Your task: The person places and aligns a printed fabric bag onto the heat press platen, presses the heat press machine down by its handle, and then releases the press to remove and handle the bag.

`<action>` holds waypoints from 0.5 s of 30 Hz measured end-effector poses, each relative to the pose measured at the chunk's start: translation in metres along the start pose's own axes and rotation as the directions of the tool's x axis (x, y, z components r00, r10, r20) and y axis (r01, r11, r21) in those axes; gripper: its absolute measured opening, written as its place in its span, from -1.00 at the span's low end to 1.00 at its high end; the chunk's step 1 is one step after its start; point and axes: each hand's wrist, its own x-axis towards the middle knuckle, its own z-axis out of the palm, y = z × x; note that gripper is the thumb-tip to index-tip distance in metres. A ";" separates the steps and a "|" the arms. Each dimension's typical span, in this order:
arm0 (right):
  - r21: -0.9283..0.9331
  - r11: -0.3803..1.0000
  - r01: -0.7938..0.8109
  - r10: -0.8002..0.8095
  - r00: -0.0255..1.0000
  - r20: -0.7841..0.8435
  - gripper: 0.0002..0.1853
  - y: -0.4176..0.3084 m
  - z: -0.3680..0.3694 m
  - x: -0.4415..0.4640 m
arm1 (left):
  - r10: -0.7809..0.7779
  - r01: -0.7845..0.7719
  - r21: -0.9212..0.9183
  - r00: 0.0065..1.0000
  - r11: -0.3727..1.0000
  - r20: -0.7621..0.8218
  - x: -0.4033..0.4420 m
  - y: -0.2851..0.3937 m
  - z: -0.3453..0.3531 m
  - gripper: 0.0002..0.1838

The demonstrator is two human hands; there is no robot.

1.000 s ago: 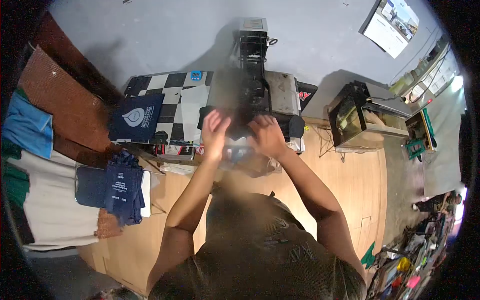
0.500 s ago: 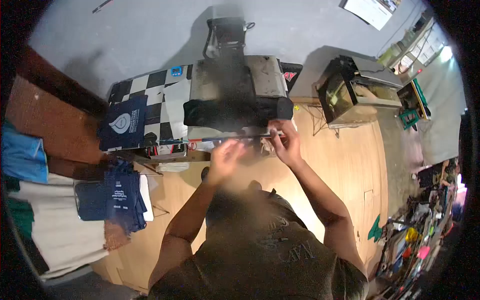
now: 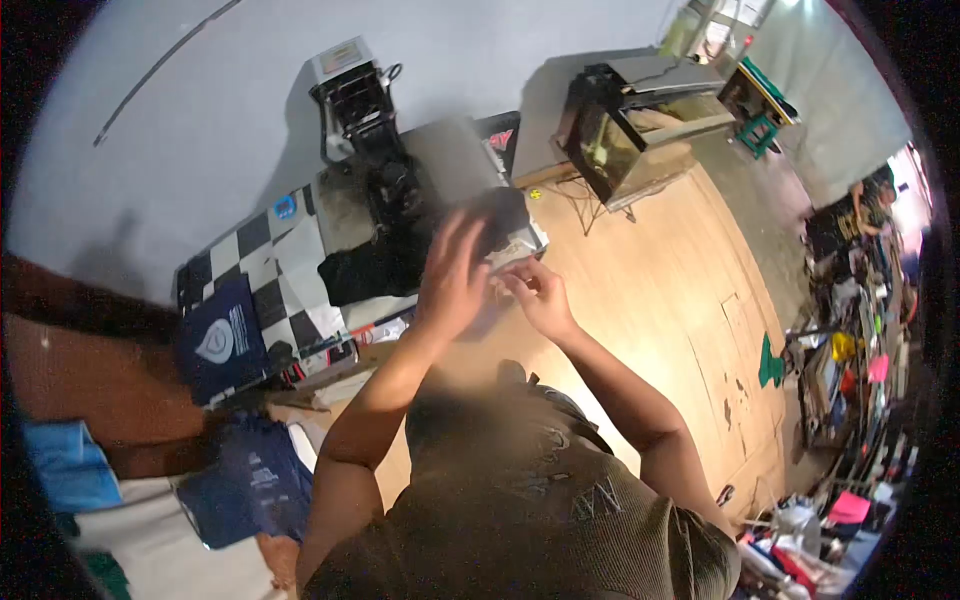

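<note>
My left hand (image 3: 452, 280) is raised in front of the table's near edge, its fingers spread and slightly blurred. Close beside it, my right hand (image 3: 540, 300) has its thumb and fingertips drawn together; anything between them is too small to make out. Beyond the hands stands a press-like machine (image 3: 365, 115) with a black frame and a grey plate. Black cloth (image 3: 365, 272) lies on its lower part and hangs over the front. My left hand and a dark blur hide part of the cloth and machine.
A navy cloth with a white drop print (image 3: 222, 335) and a small blue timer (image 3: 285, 207) lie on the checkered tabletop (image 3: 232, 262). Folded navy cloths (image 3: 250, 480) are at lower left. A glass tank (image 3: 640, 140) stands right; cluttered shelves (image 3: 850, 340) line the far right.
The view has swung right and tilted. My left hand has risen and spread its fingers near the machine; my right hand has come away from the black cloth, fingertips together.
</note>
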 end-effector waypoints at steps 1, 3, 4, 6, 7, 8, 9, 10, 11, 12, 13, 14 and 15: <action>0.016 1.000 0.002 -0.002 1.000 -0.008 -0.82 0.004 0.000 0.001 | -0.055 0.055 0.014 0.998 0.998 0.032 -0.003 -0.005 0.003 -0.34; 0.058 0.998 0.010 -0.007 0.999 -0.042 -0.82 0.012 0.000 -0.002 | -0.044 0.041 0.035 0.996 0.999 0.076 -0.002 -0.015 -0.002 -0.31; 0.103 0.995 0.016 -0.012 0.999 -0.045 -0.82 0.015 0.000 -0.004 | -0.043 0.037 0.060 0.994 0.998 0.098 0.001 -0.015 -0.008 -0.30; 0.145 0.989 -0.019 0.031 0.996 -0.086 -0.82 0.018 0.005 -0.011 | -0.047 0.015 0.214 0.989 0.977 0.143 0.007 -0.019 -0.019 -0.27; 0.190 0.980 -0.051 0.072 0.992 -0.101 -0.83 0.013 0.008 -0.013 | -0.089 0.048 0.179 0.970 0.983 0.225 0.010 -0.025 -0.025 -0.29; 0.180 0.983 -0.044 0.069 0.988 -0.136 -0.83 0.008 0.010 -0.018 | -0.120 0.079 0.141 0.944 0.987 0.308 0.014 -0.029 -0.029 -0.30; 0.131 0.990 -0.049 0.068 0.986 -0.152 -0.83 -0.005 0.015 -0.021 | -0.174 0.151 0.093 0.926 0.984 0.334 0.017 -0.029 -0.032 -0.33; 0.083 0.995 -0.057 0.070 0.983 -0.169 -0.84 -0.014 0.018 -0.024 | -0.142 0.124 0.075 0.929 0.989 0.341 0.015 -0.035 -0.031 -0.34; 0.168 0.974 -0.149 0.171 0.977 -0.126 -0.84 -0.006 0.018 -0.027 | -0.151 0.139 0.060 0.928 0.989 0.340 0.014 -0.039 -0.029 -0.34; 0.162 0.976 -0.144 0.171 0.972 -0.164 -0.84 0.002 0.021 -0.030 | -0.162 0.156 0.045 0.927 0.987 0.338 0.012 -0.039 -0.027 -0.35; 0.189 0.979 -0.076 0.113 0.975 -0.190 -0.85 0.012 0.025 -0.032 | -0.134 0.134 0.025 0.926 0.991 0.354 0.011 -0.033 -0.028 -0.35; 0.213 0.977 -0.005 0.050 0.976 -0.211 -0.86 0.022 0.029 -0.032 | -0.033 0.029 0.024 0.973 0.999 0.228 0.010 -0.026 -0.030 -0.35; 0.196 0.980 -0.024 0.067 0.973 -0.219 -0.78 0.035 0.031 -0.033 | 0.069 -0.072 0.036 0.993 0.997 0.093 0.008 -0.020 -0.032 -0.36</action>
